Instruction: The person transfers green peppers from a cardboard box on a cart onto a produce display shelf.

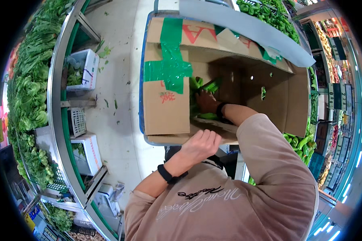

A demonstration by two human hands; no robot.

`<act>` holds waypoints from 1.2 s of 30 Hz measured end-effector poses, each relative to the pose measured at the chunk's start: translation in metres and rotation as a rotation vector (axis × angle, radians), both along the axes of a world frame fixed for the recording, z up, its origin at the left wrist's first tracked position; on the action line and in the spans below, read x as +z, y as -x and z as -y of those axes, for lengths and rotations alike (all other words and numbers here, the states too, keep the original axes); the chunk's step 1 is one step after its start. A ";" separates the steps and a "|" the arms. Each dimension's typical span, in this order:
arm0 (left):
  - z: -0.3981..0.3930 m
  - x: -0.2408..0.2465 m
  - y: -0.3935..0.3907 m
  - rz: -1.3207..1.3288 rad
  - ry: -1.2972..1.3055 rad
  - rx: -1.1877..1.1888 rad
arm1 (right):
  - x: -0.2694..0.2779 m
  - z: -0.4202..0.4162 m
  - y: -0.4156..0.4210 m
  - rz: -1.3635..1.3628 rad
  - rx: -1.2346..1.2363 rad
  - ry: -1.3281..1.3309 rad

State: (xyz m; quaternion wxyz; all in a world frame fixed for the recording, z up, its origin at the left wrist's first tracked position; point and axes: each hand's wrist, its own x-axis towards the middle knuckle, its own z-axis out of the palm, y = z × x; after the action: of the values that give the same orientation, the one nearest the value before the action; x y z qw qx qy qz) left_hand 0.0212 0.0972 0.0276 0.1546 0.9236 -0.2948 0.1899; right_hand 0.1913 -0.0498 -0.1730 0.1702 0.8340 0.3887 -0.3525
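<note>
A large cardboard box with green tape stands open in front of me. My left hand is closed over its near edge. Inside the box, at the left end, my right hand reaches down among long green vegetables, probably peppers. Its fingers are partly hidden in shadow, so whether they hold one cannot be told. More of the green vegetables lie partly under the left flap and beside a loose cardboard flap along the near wall.
Beneath the box shows a blue-edged cart or tub. A grey sheet runs along the far side. At left, a metal-edged stand bears leafy greens, with white foam boxes under it. Green peppers lie at right. Leaf scraps dot the floor.
</note>
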 end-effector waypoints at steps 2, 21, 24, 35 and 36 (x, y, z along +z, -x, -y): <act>0.001 -0.007 0.000 0.025 -0.011 0.014 | 0.014 0.000 0.002 0.116 -0.073 -0.140; 0.002 -0.004 -0.006 -0.031 -0.005 -0.025 | 0.274 0.050 -0.019 0.375 0.055 -0.043; 0.004 0.001 -0.006 -0.068 -0.011 -0.006 | 0.348 0.111 0.004 0.536 -0.198 -0.334; 0.021 0.019 0.000 -0.134 -0.090 0.129 | 0.384 0.389 0.286 0.760 -1.494 -0.969; 0.026 0.022 0.000 -0.148 -0.103 0.134 | 0.373 0.412 0.316 0.796 -1.633 -0.973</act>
State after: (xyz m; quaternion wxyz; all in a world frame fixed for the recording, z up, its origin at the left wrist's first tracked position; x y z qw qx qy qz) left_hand 0.0209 0.0713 0.0491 0.1153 0.9595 -0.2295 0.1156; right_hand -0.1248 -0.4620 0.2002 -0.3607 0.8789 -0.2805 0.1367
